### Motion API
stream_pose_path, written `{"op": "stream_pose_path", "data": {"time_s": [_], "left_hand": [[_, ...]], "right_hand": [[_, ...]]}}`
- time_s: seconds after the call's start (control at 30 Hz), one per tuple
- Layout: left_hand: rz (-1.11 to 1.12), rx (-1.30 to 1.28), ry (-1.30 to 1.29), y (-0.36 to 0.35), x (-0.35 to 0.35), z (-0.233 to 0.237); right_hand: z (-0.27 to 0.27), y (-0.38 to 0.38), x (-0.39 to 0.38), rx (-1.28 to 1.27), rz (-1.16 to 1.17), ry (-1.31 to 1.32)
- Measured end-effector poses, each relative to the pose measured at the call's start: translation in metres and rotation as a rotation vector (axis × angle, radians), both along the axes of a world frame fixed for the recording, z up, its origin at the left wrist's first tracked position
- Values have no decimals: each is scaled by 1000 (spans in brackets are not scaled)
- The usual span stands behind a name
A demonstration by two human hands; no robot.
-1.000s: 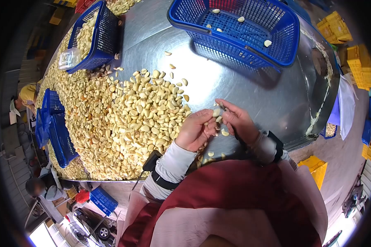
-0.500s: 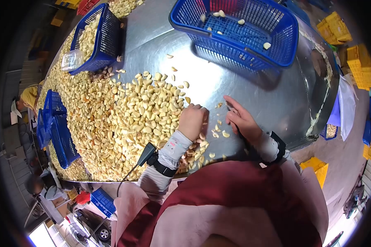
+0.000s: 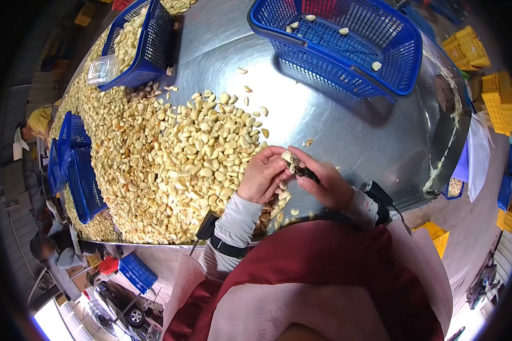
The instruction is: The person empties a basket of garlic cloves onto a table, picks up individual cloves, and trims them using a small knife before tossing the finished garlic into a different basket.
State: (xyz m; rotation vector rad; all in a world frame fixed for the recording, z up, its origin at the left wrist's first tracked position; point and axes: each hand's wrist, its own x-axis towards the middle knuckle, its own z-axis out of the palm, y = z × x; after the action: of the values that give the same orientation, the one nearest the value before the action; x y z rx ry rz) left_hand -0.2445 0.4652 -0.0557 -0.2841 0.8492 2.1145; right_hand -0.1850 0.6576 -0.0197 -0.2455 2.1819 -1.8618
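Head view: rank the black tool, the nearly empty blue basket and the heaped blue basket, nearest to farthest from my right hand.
1. Black tool: in your right hand.
2. Nearly empty blue basket: beyond it.
3. Heaped blue basket: upper left.

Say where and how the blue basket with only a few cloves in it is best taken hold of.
Probably by the rim at its two short ends: left hand from the left, right hand from the right, once both are free. The blue basket stands upright and open-topped, and bare metal table flanks both ends. Loose cloves inside suggest keeping it level.
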Motion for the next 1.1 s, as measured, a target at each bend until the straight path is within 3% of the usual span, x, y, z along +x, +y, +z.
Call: {"op": "stream_pose_path", "data": {"time_s": [0.1,0.17,0.2,0.37,0.4,0.43,0.5,0.53,0.6,0.77,0.83,0.87,0.93,1.1], "left_hand": [[40,26,40,2,6,5],[-25,36,55,-3,8,8],[-21,34,55,-5,11,10],[256,-93,-37,-25,-10,28],[214,-67,170,-37,-22,18],[217,-66,170,-40,-29,7],[-90,-1506,1451,-30,-47,23],[-81,-1510,1446,-30,-49,22],[-344,-1645,1504,-31,-55,16],[-65,-1303,1220,-38,-40,9],[139,-470,224,-28,-25,32],[116,-150,0,-28,-22,39],[140,18,-127,-20,-11,33],[108,56,-132,-10,0,34]], "right_hand": [[-4,-2,0,-19,-36,158],[-4,1,-3,-409,-67,-431],[-15,7,-3,-620,-104,-575],[-23,9,3,-538,-147,-626],[-21,7,3,-460,-156,-568],[-19,5,3,-379,-165,-509],[-13,2,-4,-337,-96,-484],[-10,0,-7,-298,-28,-459],[-5,-4,-11,-299,-18,-471],[-8,-1,-14,-284,-29,-583],[-20,-12,-10,-117,-41,-76],[-15,-16,-10,-117,-38,-82],[1,-25,-17,164,-95,311],[16,-25,-17,292,-47,333]]}}
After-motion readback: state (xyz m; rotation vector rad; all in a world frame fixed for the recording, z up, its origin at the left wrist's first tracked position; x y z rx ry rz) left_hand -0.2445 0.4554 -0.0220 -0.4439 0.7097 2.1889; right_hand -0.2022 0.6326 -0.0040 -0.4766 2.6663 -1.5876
